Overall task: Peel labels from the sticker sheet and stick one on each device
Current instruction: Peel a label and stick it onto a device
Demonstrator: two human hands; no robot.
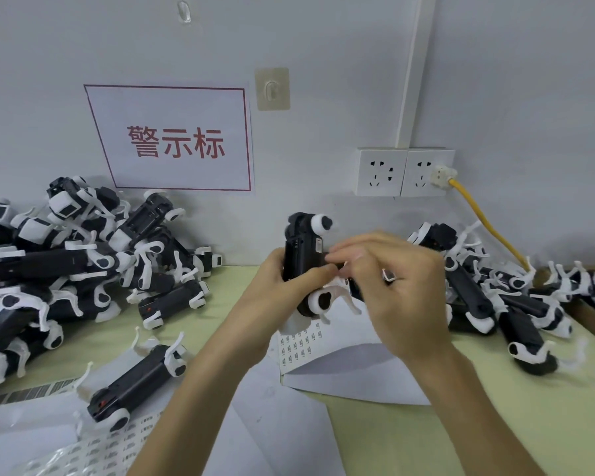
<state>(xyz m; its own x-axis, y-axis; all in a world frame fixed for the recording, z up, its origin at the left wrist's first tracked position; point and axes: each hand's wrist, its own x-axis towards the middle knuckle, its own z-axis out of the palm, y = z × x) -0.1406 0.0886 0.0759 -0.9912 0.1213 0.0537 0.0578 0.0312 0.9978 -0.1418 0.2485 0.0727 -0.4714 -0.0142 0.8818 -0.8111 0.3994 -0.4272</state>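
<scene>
Nearest, a sticker sheet [110, 444] lies at the near left corner of the bench [529, 424], with a loose device [138, 383] lying at its far edge. A left pile [66, 269] and a right pile [495, 297] of black-and-white devices crowd the far edge against the wall. Green bench shows in a strip between the left pile and the hands, and toward the near right corner. Mid-bench, a second sticker sheet [299, 345] lies directly under the hands. Above it the left hand [282, 286] grips the held device [303, 259] upright, fingers wrapped round its body. The right hand [392, 297] is curled, thumb and forefinger tips meeting on that device's right side; whether anything is pinched between them cannot be told.
</scene>
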